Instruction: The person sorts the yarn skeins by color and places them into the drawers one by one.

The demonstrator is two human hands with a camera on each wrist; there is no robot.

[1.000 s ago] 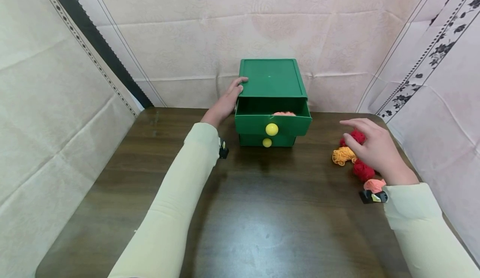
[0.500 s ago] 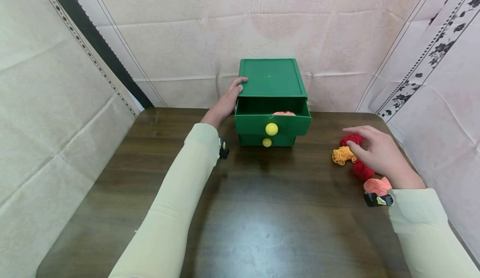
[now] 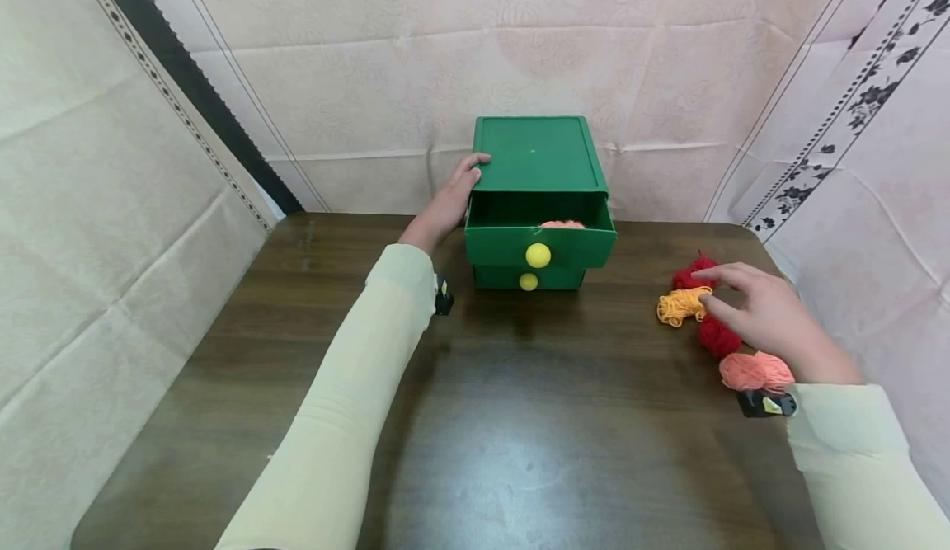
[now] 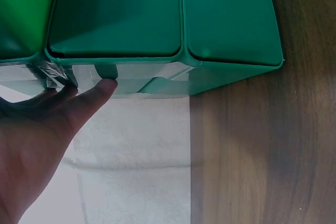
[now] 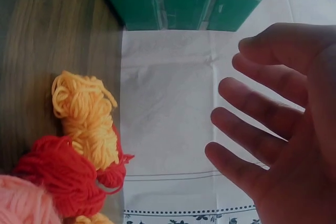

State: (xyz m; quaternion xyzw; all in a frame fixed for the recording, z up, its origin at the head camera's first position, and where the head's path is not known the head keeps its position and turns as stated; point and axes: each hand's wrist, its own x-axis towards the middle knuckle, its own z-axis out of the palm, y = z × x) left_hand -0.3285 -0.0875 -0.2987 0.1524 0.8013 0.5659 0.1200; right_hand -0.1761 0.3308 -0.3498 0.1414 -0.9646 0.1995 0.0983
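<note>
On the left, my left hand [image 3: 448,204] touches the side and top edge of a green drawer box [image 3: 542,154]. In the left wrist view its fingers [image 4: 97,97] lie against the box's taped side. The box's upper drawer [image 3: 500,246] is pulled out, and pink yarn [image 3: 562,224] shows inside. My right hand [image 3: 760,307] hovers over yarn bundles on the right, fingers spread and holding nothing. Nearest it are a yellow yarn bundle [image 3: 677,308], red yarn [image 3: 690,276] and another red bundle [image 3: 717,337]. Pink yarn [image 3: 745,370] lies near the wrist.
A brown wooden table [image 3: 519,418] carries the box near its back edge. Pale cloth [image 3: 534,63] hangs behind and along both sides. A lower drawer with a yellow knob [image 3: 529,282] sits beneath the pulled-out one. More yellow yarn [image 5: 94,220] shows in the right wrist view.
My right hand has moved right and toward me, uncovering more of the red and pink yarn. The left hand and the box have stayed in place.
</note>
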